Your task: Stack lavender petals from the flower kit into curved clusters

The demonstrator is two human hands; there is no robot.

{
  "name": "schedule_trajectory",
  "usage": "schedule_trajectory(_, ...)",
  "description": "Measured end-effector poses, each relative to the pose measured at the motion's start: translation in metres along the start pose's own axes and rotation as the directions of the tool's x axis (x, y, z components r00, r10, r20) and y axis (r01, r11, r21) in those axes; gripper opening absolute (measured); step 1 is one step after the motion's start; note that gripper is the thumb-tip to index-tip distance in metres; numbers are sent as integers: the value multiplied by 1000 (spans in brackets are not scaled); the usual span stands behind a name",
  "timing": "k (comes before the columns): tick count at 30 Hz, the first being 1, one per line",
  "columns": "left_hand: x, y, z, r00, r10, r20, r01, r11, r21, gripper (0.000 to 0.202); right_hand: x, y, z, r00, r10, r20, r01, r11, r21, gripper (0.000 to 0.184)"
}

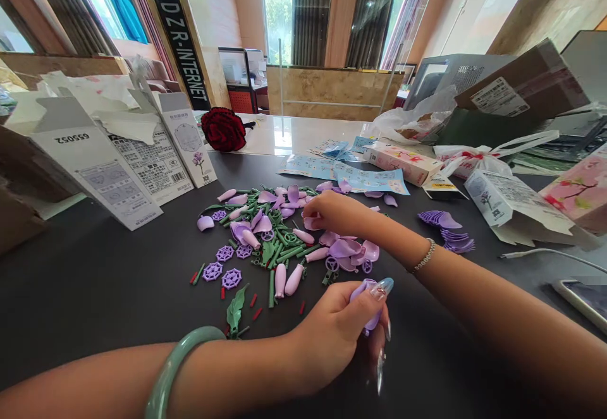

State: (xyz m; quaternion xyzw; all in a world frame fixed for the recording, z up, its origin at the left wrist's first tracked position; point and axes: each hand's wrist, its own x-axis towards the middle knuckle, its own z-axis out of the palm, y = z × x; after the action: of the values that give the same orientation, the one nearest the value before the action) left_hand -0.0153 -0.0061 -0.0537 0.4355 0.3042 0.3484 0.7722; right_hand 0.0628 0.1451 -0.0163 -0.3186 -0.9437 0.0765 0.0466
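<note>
dark matte table (118, 292); left hand (332, 337) grips a glossy lilac plastic petal (367, 302); right hand (329, 213) seemingly pinches a pale piece (309, 222)

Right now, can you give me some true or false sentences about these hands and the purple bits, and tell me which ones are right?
1. The left hand holds a lilac plastic piece. True.
2. A green bangle is on the right arm. False: it is on the left arm, and the right wrist wears a silver bracelet.
3. The right hand is over the pile of purple and green plastic pieces. True.
4. The dark red flower sits in that pile. False: it is beyond the pile, beside an upright white box.
5. A green plastic leaf lies near the left hand. True.
</note>
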Motion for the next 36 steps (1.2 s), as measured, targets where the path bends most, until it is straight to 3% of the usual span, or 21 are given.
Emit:
schedule_trajectory(6, 0, -3, -1, 999, 2, 52, 2, 998, -70, 64, -47, -3, -7, 974, 152, -170, -143, 988, 64, 17)
schedule_trajectory(11, 2, -6, -2, 1000, -2, 8, 3, 999, -44, 62, -117, -8, -9, 903, 361, -234, -267, 896, 354, 14)
schedule_trajectory(14, 3, -6, -1, 1000, -5, 17, 5, 1000, -16, 64, -152, -13, -5, 878, 462, -125, -317, 757, 572, 14)
schedule_trajectory(17, 3, -6, 0, 998, 0, 70, -1, 1000, 14, 66, -173, -20, 0, 871, 490, 16, -304, 514, 802, 18)
schedule_trajectory(22, 4, -5, 0, 997, 39, 62, -42, 998, 49, 59, -184, -37, 7, 844, 535, 40, -151, 166, 974, 23)
schedule_trajectory(28, 7, -3, -6, 999, 39, 33, -44, 978, 205, 56, -186, -55, 11, 827, 554, 99, -55, -95, 994, 22)
schedule_trajectory(31, 6, 2, -8, 997, 16, 72, -40, 936, 349, 57, -187, -61, 13, 807, 584, 90, -3, -149, 989, 19)
schedule_trajectory(36, 7, 10, -10, 990, 59, 127, -121, 820, 560, 60, -184, -69, 19, 729, 684, 34, 80, -135, 988, 19)
